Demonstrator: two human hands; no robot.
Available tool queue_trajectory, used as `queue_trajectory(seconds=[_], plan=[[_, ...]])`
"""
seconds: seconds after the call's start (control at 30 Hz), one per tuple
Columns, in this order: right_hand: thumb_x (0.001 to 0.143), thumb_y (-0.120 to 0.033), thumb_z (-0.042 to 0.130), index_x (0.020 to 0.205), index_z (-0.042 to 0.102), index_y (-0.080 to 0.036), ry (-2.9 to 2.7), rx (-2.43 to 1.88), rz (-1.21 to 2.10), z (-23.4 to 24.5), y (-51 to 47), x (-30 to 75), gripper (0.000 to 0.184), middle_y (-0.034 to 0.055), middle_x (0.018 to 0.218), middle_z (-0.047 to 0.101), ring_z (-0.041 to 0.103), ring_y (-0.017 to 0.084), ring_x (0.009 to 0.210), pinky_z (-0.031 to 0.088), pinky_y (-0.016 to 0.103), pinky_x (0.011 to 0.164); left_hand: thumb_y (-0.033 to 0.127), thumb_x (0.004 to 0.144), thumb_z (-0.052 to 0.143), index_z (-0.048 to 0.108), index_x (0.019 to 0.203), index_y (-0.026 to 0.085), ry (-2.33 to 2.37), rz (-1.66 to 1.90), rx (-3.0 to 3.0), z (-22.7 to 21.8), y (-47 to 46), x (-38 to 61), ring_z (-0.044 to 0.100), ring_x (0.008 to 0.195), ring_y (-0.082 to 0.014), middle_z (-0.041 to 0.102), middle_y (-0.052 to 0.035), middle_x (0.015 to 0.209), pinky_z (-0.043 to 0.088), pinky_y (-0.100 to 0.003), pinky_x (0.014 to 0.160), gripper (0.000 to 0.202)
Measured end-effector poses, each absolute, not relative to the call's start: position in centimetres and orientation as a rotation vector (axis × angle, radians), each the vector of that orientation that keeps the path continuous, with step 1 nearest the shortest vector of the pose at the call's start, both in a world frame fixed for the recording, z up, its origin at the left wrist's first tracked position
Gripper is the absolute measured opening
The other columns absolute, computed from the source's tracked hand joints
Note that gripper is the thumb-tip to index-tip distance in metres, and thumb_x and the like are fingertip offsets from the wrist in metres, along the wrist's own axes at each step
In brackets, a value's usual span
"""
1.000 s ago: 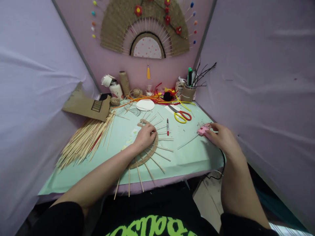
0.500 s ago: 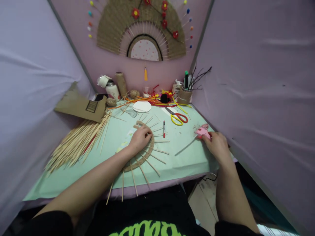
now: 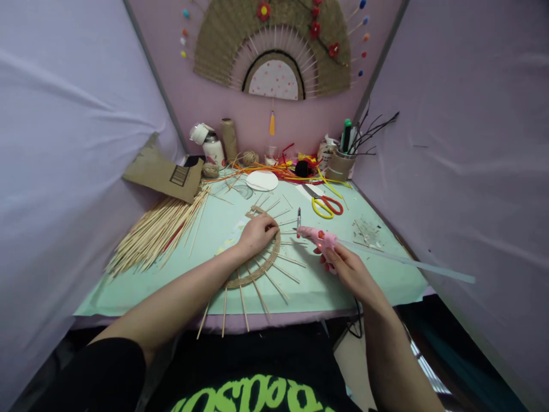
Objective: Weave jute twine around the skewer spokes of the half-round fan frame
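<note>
My left hand [image 3: 256,233] rests with curled fingers on a half-round fan frame [image 3: 257,269] made of jute cord with thin bamboo sticks radiating from it, pressing it to the mint-green mat [image 3: 206,240]. My right hand [image 3: 345,269] grips a pink hot glue gun [image 3: 317,236], its nozzle pointing left toward the frame beside my left fingers. A long clear glue stick [image 3: 407,264] sticks out of the gun's back to the right.
A pile of bamboo sticks [image 3: 158,232] lies at the left under a cardboard piece [image 3: 165,171]. Red-and-yellow scissors [image 3: 326,205], a red pen [image 3: 299,216], a white disc [image 3: 262,181], twine spools and a pen cup [image 3: 341,163] stand at the back. A finished fan [image 3: 274,48] hangs on the wall.
My right hand picked up the pink glue gun from the right side of the mat and brought it left to the frame. My left hand stayed on the frame.
</note>
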State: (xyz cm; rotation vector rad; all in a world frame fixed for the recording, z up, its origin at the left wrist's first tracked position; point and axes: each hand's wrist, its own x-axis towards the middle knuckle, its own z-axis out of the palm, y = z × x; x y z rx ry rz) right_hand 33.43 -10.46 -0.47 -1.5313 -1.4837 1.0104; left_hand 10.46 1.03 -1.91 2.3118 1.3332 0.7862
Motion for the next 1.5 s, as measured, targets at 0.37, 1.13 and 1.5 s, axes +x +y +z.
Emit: queue_trajectory(seconds=[0.37, 1.13, 1.5], plan=[[0.087, -0.054, 0.039, 0.087, 0.060, -0.018, -1.604, -1.543, 1.000, -0.2, -9.5, 31.7, 0.042, 0.0048, 0.074, 0.061, 0.054, 0.016, 0.067, 0.044, 0.026, 0.060, 0.023, 0.073, 0.055, 0.070, 0.077, 0.020, 1.377, 0.512, 2.265, -0.2, 2.4, 11.4, 0.060, 0.076, -0.0174, 0.069, -0.0024, 0.078, 0.042, -0.027, 0.069, 0.016], [0.087, -0.054, 0.038, 0.083, 0.059, -0.018, -1.643, -1.558, 0.957, -0.3, -9.2, 31.4, 0.042, 0.0023, 0.067, 0.056, 0.051, 0.017, 0.066, 0.040, 0.027, 0.062, 0.024, 0.074, 0.054, 0.071, 0.080, 0.022, 1.475, 0.509, 2.222, -0.2, 2.0, 11.6, 0.060, 0.080, -0.0190, 0.070, -0.0029, 0.083, 0.044, -0.027, 0.070, 0.018], [0.087, -0.053, 0.039, 0.082, 0.059, -0.019, -1.668, -1.591, 0.927, -0.7, -9.1, 31.4, 0.041, -0.0001, 0.064, 0.051, 0.048, 0.015, 0.063, 0.038, 0.026, 0.060, 0.026, 0.074, 0.054, 0.071, 0.081, 0.022, 1.480, 0.508, 2.220, -0.4, 2.1, 11.5, 0.060, 0.080, -0.0197, 0.070, -0.0034, 0.084, 0.045, -0.028, 0.071, 0.018]])
